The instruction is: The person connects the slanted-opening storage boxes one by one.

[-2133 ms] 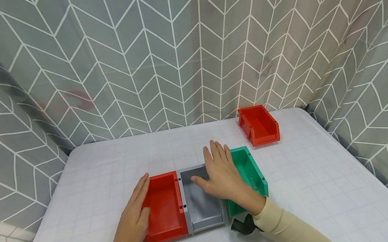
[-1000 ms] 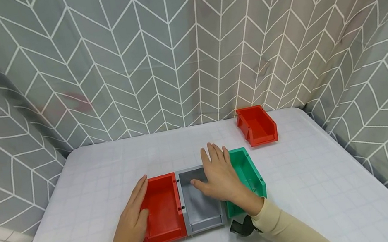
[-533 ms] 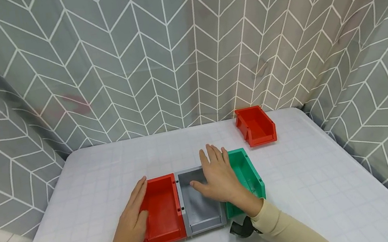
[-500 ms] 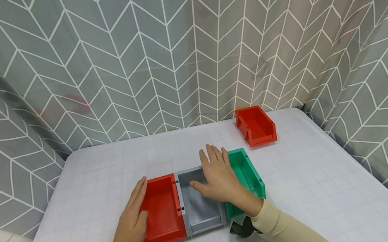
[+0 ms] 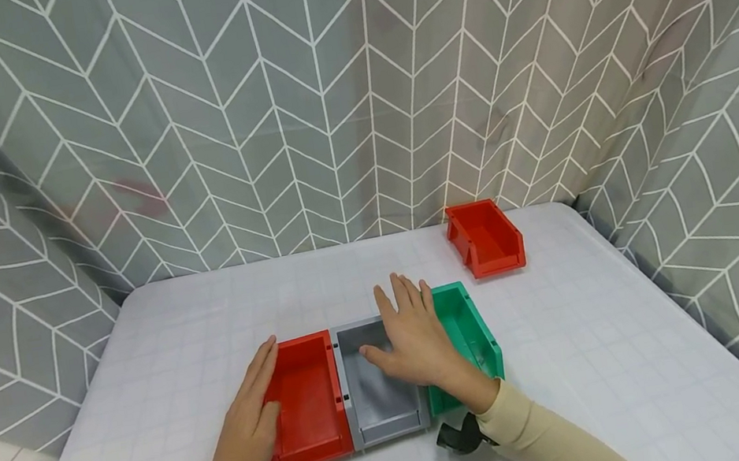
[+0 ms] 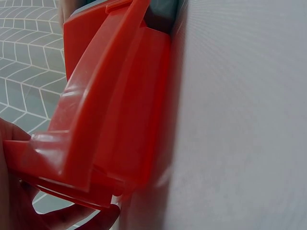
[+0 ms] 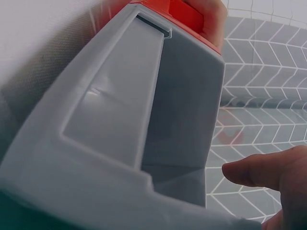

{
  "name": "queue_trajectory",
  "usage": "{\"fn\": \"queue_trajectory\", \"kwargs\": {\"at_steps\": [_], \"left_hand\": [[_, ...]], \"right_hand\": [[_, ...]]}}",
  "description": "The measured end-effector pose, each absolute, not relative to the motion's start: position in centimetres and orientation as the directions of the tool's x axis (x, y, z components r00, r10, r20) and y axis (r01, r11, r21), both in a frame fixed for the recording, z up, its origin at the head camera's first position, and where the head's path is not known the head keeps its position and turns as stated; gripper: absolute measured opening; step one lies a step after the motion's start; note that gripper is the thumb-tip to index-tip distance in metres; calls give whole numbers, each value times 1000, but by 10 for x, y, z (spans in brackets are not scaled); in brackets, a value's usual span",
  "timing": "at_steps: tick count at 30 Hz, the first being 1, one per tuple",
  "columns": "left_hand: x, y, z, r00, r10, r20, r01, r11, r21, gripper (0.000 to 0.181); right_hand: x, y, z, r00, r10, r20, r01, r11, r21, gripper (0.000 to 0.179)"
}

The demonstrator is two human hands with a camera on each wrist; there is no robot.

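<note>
Three plastic storage bins stand side by side in the head view: a red bin point(image 5: 311, 394), a grey bin point(image 5: 386, 399) and a green bin point(image 5: 468, 331). My left hand point(image 5: 245, 432) lies along the outer left side of the red bin, its fingers straight and its thumb near the rim. Over the grey bin's right side and part of the green bin is my right hand point(image 5: 416, 341), fingers extended and thumb spread out. It covers the far part of the join between these two bins. In the right wrist view the thumb point(image 7: 261, 170) points towards the grey bin without touching it.
A smaller red bin point(image 5: 488, 236) stands apart at the back right of the white table point(image 5: 610, 354). Patterned grey curtains point(image 5: 323, 110) hang behind the table and at both sides. A black wrist camera point(image 5: 461, 436) sits below the right wrist, close to the green bin's front.
The head view has drifted slightly, shifting everything a little to the left in the picture. Both hands and all the bins keep their places relative to one another.
</note>
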State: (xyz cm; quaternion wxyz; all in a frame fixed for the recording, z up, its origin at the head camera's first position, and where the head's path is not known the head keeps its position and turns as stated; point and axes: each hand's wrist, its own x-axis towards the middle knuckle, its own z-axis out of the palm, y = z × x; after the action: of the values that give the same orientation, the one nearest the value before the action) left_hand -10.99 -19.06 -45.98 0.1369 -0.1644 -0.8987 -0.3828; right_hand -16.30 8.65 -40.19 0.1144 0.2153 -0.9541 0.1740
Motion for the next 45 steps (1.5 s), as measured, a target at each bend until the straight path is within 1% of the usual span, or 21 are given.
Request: {"fn": "queue_trajectory", "kwargs": {"at_steps": [15, 29, 34, 39, 41, 45], "left_hand": [[-108, -190, -458, -919, 192, 346, 383, 648, 659, 78], [-111, -192, -458, -918, 198, 344, 386, 649, 656, 80], [-110, -191, -458, -920, 196, 339, 380, 661, 647, 80], [-112, -191, -459, -917, 193, 349, 383, 668, 637, 81], [-112, -191, -459, -915, 193, 355, 388, 667, 636, 81], [-111, -191, -460, -914, 194, 357, 391, 662, 640, 81]], "right_hand": [[-161, 87, -405, -879, -374, 297, -453, 849, -272, 84], [-163, 85, -406, -880, -365, 303, -450, 845, -289, 81], [-165, 92, -404, -878, -387, 280, -467, 822, -327, 77], [-175, 107, -402, -891, -342, 298, -435, 831, -346, 72], [-178, 111, -403, -899, -329, 290, -418, 843, -338, 70], [-178, 113, -407, -896, -343, 281, -424, 848, -318, 66]]}}
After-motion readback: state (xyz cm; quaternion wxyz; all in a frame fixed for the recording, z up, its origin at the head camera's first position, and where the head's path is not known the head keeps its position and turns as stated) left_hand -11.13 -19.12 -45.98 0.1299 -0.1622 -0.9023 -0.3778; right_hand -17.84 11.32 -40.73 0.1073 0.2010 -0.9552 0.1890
